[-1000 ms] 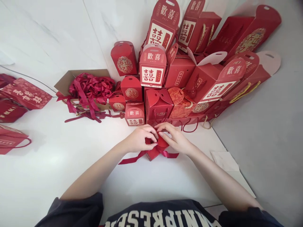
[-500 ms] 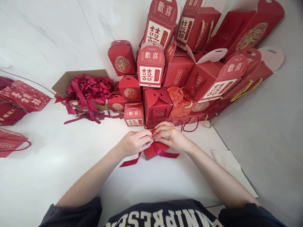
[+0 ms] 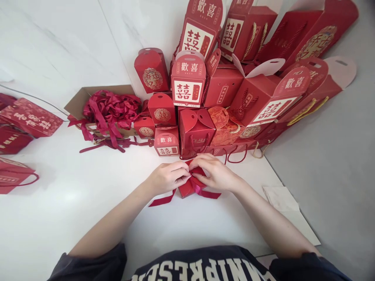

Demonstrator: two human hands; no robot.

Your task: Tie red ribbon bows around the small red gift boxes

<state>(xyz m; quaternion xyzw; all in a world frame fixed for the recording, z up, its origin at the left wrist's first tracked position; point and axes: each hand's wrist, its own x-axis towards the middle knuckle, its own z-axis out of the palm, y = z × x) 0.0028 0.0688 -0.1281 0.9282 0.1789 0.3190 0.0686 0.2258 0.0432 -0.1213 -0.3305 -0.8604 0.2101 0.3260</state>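
A small red gift box [image 3: 184, 191] sits on the white table in front of me, with a dark red ribbon [image 3: 209, 194] across its top. The ribbon's tails spread out left and right onto the table. My left hand [image 3: 171, 176] is closed, thumb and fingers pinching the ribbon at the middle of the box. From the other side my right hand [image 3: 212, 171] curls over the box top, its thumb and index finger closed on the ribbon beside my left fingertips. The fingers hide the knot area, so its form cannot be made out.
Behind the box stand several stacked red gift boxes [image 3: 189, 93] with rope handles. Left of them, a cardboard box [image 3: 79, 102] overflows with loose ribbons [image 3: 111, 109]. More red boxes [image 3: 32, 117] lie at far left. White paper sheets [image 3: 281, 199] lie at right by the grey wall.
My right index finger and thumb have spread a little wider apart over the box top, showing more of the ribbon. My left hand has barely moved.
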